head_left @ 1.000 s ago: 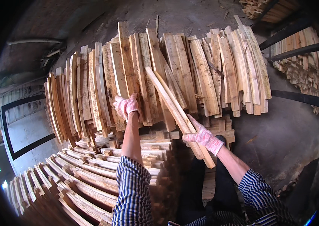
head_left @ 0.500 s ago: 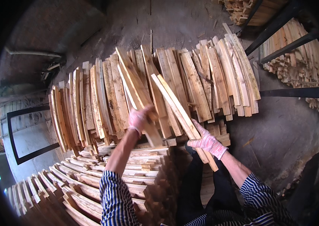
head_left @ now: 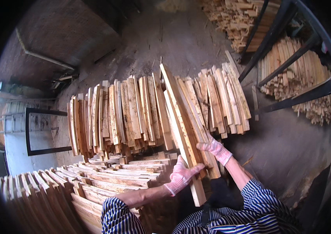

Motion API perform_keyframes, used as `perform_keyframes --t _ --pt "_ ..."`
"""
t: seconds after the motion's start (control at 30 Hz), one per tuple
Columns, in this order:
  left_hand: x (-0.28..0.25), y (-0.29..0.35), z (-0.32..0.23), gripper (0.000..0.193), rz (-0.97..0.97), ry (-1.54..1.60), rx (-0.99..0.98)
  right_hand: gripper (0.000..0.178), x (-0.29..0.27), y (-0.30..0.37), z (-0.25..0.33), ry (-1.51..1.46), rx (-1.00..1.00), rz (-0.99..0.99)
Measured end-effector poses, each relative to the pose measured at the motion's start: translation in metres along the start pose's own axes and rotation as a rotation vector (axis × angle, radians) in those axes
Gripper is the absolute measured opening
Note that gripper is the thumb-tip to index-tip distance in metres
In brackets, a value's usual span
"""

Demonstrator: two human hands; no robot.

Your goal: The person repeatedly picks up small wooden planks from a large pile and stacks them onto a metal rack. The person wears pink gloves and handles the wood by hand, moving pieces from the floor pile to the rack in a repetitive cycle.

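Note:
Both my hands wear pinkish-white knit gloves. Between them a bundle of several long wooden strips (head_left: pixel 184 121) slants up and away from me, its near end by my body. My left hand (head_left: pixel 183 173) grips the bundle from the left near its lower end, thumb across the top. My right hand (head_left: pixel 215 149) is closed on the bundle's right side, a little farther up; its fingertips are partly hidden behind the wood. Beneath and beyond the bundle lies a wide row of piled wooden strips (head_left: pixel 134 105), side by side and pointing away from me.
A neat layered stack of strips (head_left: pixel 107 175) stands at the near left. Dark metal frame bars (head_left: pixel 286 99) cross the right side, with more wood piles (head_left: pixel 290 66) behind them. A black rectangular frame (head_left: pixel 28 132) stands at the left. Dusty floor (head_left: pixel 173 35) stretches beyond the row.
The strips from my left hand have come right, against those in my right hand, forming one bundle. My left hand moved right and nearer my body. The view has shifted.

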State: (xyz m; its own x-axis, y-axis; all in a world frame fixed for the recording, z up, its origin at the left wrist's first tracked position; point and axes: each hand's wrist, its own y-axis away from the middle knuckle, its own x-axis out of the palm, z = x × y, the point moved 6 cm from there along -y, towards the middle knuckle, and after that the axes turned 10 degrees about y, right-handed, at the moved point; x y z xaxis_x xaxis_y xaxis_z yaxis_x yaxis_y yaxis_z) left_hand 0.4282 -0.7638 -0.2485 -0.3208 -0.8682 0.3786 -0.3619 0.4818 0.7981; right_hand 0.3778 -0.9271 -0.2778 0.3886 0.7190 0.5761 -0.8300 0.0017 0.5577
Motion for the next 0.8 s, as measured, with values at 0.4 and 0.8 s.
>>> perform_keyframes --t 0.4,0.8 --pt "0.005 0.162 -0.153 0.031 0.208 0.387 0.898 0.090 0.218 0.143 0.180 0.932 -0.574 0.300" --pt "-0.113 0.321 -0.036 0.044 -0.158 0.688 1.213 0.076 0.405 0.156 0.088 1.138 -0.494 0.773"
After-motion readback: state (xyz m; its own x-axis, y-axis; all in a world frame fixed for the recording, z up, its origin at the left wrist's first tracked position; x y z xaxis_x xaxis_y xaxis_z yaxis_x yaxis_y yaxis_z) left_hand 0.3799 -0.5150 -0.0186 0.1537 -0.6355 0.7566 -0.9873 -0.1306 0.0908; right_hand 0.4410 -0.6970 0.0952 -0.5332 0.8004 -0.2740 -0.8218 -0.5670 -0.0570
